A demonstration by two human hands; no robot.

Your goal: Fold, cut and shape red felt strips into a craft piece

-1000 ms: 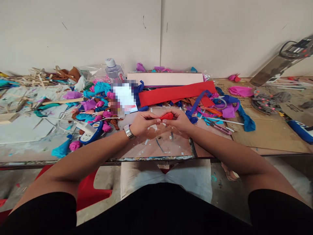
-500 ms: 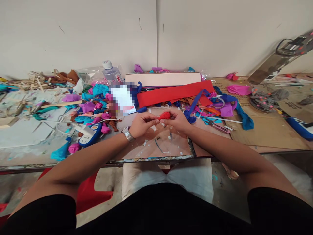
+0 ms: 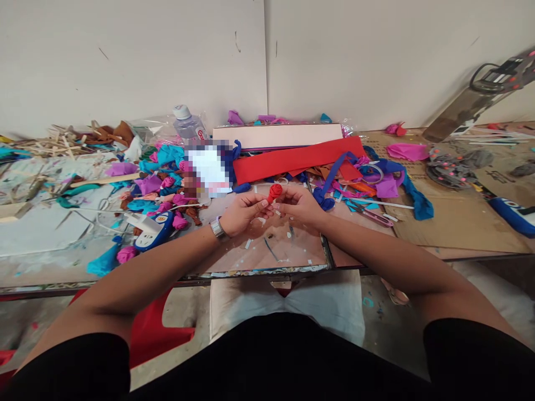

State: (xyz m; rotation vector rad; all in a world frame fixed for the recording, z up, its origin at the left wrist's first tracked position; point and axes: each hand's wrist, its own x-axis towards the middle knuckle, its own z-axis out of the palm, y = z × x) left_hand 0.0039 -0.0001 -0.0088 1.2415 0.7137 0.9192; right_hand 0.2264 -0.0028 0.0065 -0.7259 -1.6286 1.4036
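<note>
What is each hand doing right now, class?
Left hand: closed, pinching the red rolled fabric piece.
Right hand: closed on the same red piece.

Two hands (image 3: 271, 209), one red roll (image 3: 275, 192), one bottle (image 3: 186, 125).

Left hand (image 3: 240, 213): forearm bare, reaching forward and inward, wrist banded, fingers curled with tips pinched together toward the right. Right hand (image 3: 298, 203): forearm bare, angled inward to meet it, fingers curled and pinched. Both hands touch at the fingertips, knuckles up.
</note>
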